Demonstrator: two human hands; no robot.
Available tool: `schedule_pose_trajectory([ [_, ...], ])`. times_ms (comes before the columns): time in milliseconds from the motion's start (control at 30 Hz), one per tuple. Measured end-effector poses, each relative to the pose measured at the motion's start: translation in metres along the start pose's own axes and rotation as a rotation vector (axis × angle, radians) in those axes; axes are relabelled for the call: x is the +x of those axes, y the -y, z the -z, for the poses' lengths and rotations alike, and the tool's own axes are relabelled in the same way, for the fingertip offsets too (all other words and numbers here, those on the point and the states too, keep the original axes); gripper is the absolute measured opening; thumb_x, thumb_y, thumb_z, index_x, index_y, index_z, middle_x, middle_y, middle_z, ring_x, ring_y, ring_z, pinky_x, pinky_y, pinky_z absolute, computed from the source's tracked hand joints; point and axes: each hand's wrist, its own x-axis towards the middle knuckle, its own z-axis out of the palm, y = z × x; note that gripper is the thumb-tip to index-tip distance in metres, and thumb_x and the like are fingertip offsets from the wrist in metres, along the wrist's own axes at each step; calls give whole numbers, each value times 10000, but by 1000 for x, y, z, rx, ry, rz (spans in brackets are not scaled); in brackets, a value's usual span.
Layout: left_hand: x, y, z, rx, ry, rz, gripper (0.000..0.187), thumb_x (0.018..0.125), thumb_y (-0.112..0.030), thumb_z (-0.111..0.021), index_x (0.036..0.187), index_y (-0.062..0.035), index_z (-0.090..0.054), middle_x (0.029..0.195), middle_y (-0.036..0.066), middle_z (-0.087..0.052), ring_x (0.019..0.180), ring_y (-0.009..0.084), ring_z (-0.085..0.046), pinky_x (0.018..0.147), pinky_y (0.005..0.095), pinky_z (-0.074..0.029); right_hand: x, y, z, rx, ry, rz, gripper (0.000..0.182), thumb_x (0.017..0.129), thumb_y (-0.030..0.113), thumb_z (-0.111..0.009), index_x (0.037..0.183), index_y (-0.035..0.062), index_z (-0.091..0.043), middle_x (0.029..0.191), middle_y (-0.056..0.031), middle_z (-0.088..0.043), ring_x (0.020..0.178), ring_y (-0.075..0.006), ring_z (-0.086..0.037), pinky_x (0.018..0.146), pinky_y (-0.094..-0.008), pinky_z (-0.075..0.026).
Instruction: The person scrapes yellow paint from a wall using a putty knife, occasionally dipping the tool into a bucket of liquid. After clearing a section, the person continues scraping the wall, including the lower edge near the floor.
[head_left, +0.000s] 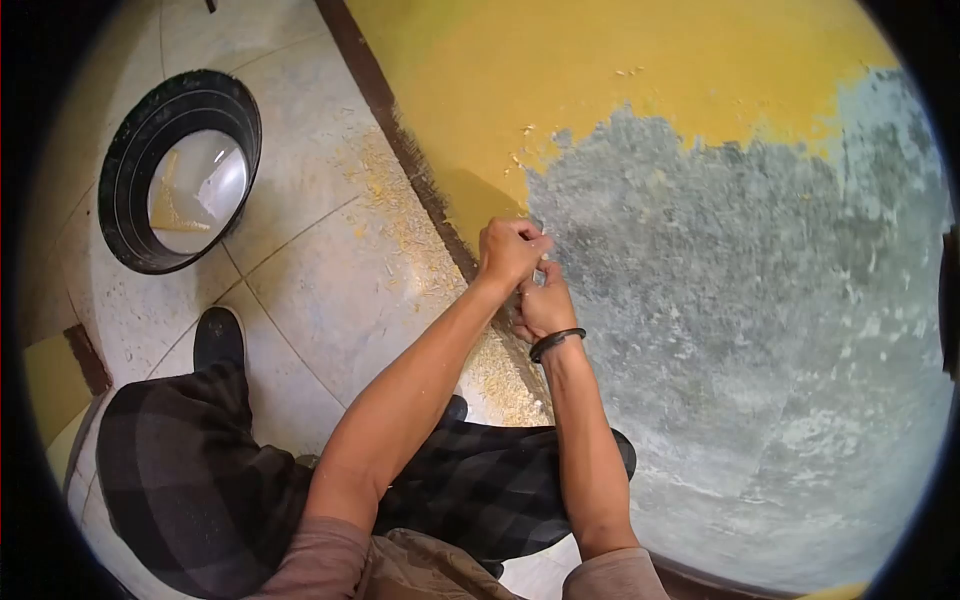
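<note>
My left hand (512, 252) is closed, with thumb and fingers pinched together close to the wall. Just below it, my right hand (546, 303) is also closed, its fingers curled near the left fingertips. A tiny pale bit shows between the two hands, too small to name. Whatever each hand grips is hidden by the fingers. A dark bracelet (557, 345) circles my right wrist. Both hands are at the lower edge of the wall, where yellow paint (640, 50) borders a bare grey scraped area (700, 270).
A black bucket (112, 190) holding cloudy liquid stands on the tiled floor (310, 290) to the left. Yellow and white paint flakes (405, 235) lie along the brown baseboard (375, 75). My bent legs in dark checked cloth (480, 490) are below my arms.
</note>
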Motion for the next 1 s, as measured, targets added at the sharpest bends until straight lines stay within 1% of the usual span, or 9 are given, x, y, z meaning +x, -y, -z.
schedule_pose_trajectory([
  [167, -27, -11, -10, 125, 42, 20, 267, 713, -227, -762, 793, 16, -683, 661, 75, -654, 613, 104, -588, 574, 259, -470, -2, 5, 35, 22, 115, -25, 411, 852, 44, -458, 1234, 142, -341, 593, -21, -431, 383, -96, -371, 314, -228, -251],
  [267, -38, -1, -21, -92, -68, -27, 333, 731, -251, -736, 874, 39, -659, 736, 150, -671, 656, 179, -651, 602, 302, -504, -8, -2, 42, 117, 140, -3, 453, 844, -3, -420, 1248, 194, -361, 669, -45, -472, 408, -93, -393, 325, -214, -262],
  [500, -40, 7, -20, 82, 1, -56, 249, 759, -202, -707, 819, 33, -656, 671, 147, -644, 614, 225, -635, 585, 308, -488, 1, -5, 52, 79, 157, -111, 411, 852, 27, -412, 1240, 165, -413, 576, -5, -424, 382, -81, -364, 314, -211, -254],
  [633, -42, 16, -29, -75, -116, -149, 238, 758, -191, -703, 751, 35, -629, 660, 139, -627, 592, 203, -607, 572, 317, -474, -7, -5, 45, 54, 98, -41, 356, 864, 42, -412, 1204, 147, -432, 550, 4, -406, 371, -72, -352, 306, -214, -220],
  [767, -31, 7, -19, -23, -44, -15, 194, 771, -163, -689, 777, 24, -637, 690, 128, -616, 627, 191, -596, 584, 307, -468, 9, -1, 41, 113, 145, -63, 298, 864, 54, -447, 1154, 123, -460, 527, 8, -401, 348, -76, -336, 303, -222, -212],
  [800, -26, 14, -16, 25, -39, -35, 219, 799, -195, -690, 840, 16, -649, 706, 42, -631, 631, 81, -539, 572, 255, -453, 7, 1, 32, 141, 95, -79, 295, 857, 63, -476, 1149, 110, -475, 515, 10, -393, 343, -77, -335, 299, -226, -216],
  [833, -29, 19, -18, 30, -32, -28, 219, 799, -195, -690, 840, 16, -649, 706, 42, -631, 631, 81, -539, 572, 255, -453, 5, -6, 32, 148, 92, -87, 295, 857, 63, -476, 1149, 110, -475, 515, 10, -393, 343, -77, -335, 299, -226, -216],
  [900, -31, 23, -15, -75, 79, -98, 216, 794, -187, -692, 833, 21, -645, 695, 44, -629, 623, 82, -540, 565, 254, -452, -1, -15, 27, 17, 21, 135, 320, 848, 67, -489, 1165, 103, -469, 525, 10, -391, 345, -79, -336, 297, -232, -222],
  [1000, -24, 17, -11, -37, -7, -106, 218, 797, -191, -694, 839, 19, -648, 695, 42, -631, 626, 80, -540, 575, 248, -451, 6, -3, 26, 108, 71, 1, 355, 834, 50, -477, 1185, 101, -453, 534, 0, -409, 343, -89, -349, 295, -238, -223],
])
